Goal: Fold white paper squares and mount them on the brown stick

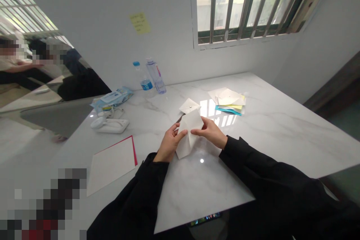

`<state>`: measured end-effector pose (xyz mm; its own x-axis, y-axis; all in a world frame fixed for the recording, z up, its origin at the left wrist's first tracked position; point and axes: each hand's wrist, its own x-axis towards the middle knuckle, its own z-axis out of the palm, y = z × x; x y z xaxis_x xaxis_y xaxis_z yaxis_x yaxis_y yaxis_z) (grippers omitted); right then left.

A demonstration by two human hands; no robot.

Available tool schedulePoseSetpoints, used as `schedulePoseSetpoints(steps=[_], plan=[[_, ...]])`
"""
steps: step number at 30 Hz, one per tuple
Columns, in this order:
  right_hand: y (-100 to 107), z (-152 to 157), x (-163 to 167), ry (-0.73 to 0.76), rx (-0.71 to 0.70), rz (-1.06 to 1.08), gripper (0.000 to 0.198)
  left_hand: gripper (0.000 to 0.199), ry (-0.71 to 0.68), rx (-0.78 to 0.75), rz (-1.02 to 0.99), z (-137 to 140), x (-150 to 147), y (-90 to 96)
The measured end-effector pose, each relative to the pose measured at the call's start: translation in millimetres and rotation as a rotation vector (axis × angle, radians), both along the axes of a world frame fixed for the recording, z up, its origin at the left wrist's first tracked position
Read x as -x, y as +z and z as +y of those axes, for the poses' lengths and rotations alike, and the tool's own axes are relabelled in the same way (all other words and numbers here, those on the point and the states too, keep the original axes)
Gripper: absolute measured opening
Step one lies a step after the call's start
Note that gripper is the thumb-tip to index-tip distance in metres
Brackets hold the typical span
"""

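Note:
A cream-white piece of folded paper (187, 146) is held up a little above the marble-patterned table, with a crease down its middle. My left hand (170, 141) grips its left side, thumb on the near face and fingers behind. On the right side my right hand (210, 131) pinches it the same way, its thumb close to the crease. Just beyond the held paper lies a cream envelope (189, 105) with a small dark dot at its centre, partly covered by the paper. The fingers behind the paper are mostly hidden.
Stacked envelopes and coloured papers (229, 101) lie at the back right. White sheets (112, 165) over something red lie at the left. A wipes pack (112, 98), a white device (110, 125) and two bottles (146, 82) (156, 78) stand toward the back left. People sit beyond.

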<state>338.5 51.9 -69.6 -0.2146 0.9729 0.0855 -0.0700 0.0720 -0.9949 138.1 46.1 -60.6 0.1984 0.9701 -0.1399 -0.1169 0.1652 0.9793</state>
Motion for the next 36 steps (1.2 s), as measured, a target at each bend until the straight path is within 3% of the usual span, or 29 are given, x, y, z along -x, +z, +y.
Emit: schedulePoseSetpoints(steps=[5,11,15,20,24,29,33,36], plan=[[0,-1,2,0.004,0.095,0.094,0.048,0.06,-0.09,-0.033,0.091,-3,0,1.0],[-3,1,0,0.062,0.092,0.034,0.041,0.064,-0.19,-0.119,0.205,-2,6,4.4],[-3,2,-1,0.05,0.098,0.023,0.042,0.069,-0.151,-0.136,0.192,-3,4,5.6],[-3,4,-1,0.047,0.104,0.032,0.047,0.081,-0.084,0.081,-0.107,-5,-2,9.1],[-4,5,-2,0.022,0.16,0.109,0.049,0.081,-0.097,0.272,-0.394,-9,1,23.2],[-2,7,-4,0.004,0.268,0.26,0.052,0.081,-0.215,0.261,-0.606,-12,5,34.6],[-6,11,-7,0.027,0.251,0.224,0.056,0.072,-0.154,0.174,-0.351,-4,4,19.1],[-11,14,-10,-0.033,0.125,0.038,0.072,0.082,-0.019,-0.032,-0.024,4,7,4.0]])
